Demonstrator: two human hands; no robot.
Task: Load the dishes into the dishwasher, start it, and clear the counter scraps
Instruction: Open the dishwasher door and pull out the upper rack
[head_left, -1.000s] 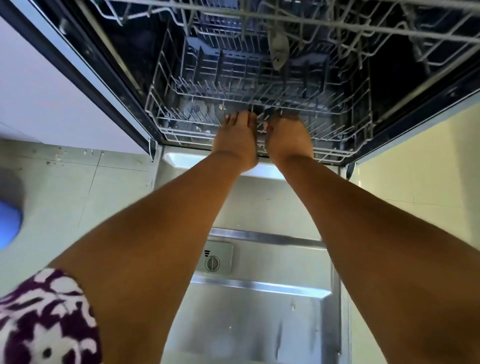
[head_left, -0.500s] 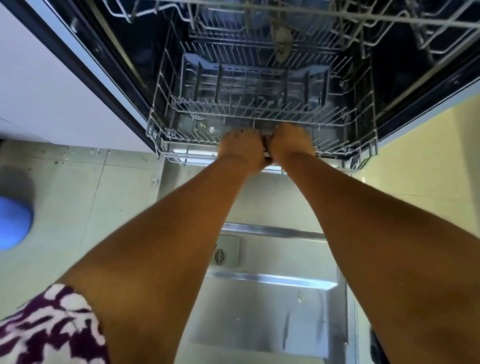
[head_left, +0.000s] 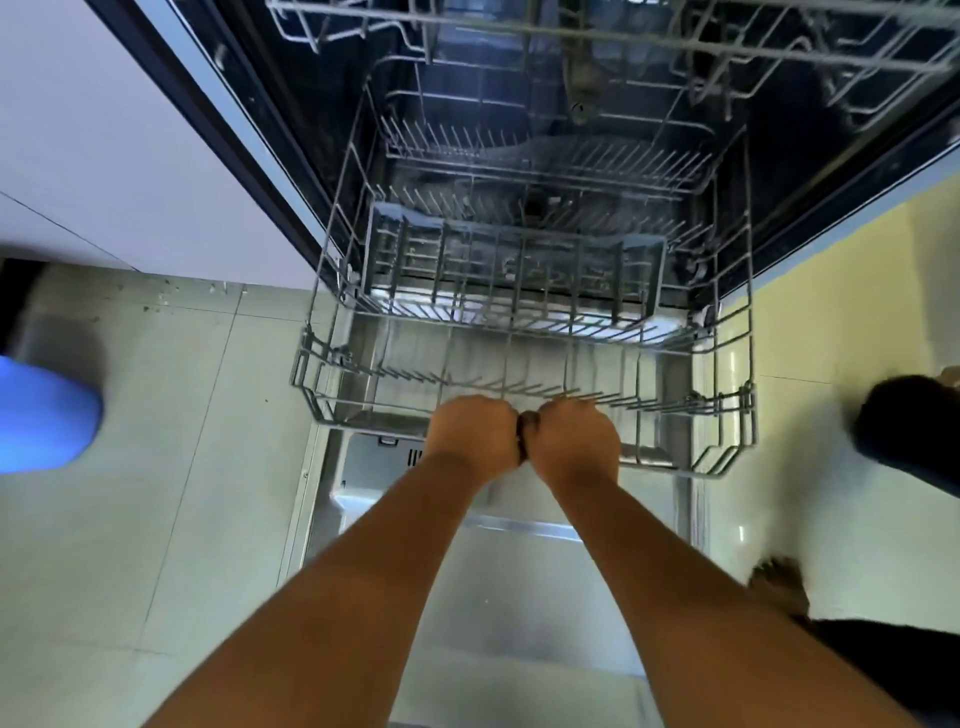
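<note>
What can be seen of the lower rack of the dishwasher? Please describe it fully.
The lower rack is a grey coated-wire basket with rows of upright tines and no dishes in it. A grey plastic cutlery basket sits across its middle. Its front part extends out over the open door, while its back lies inside the tub, under the upper rack. The left hand and right hand grip its front rim side by side.
</note>
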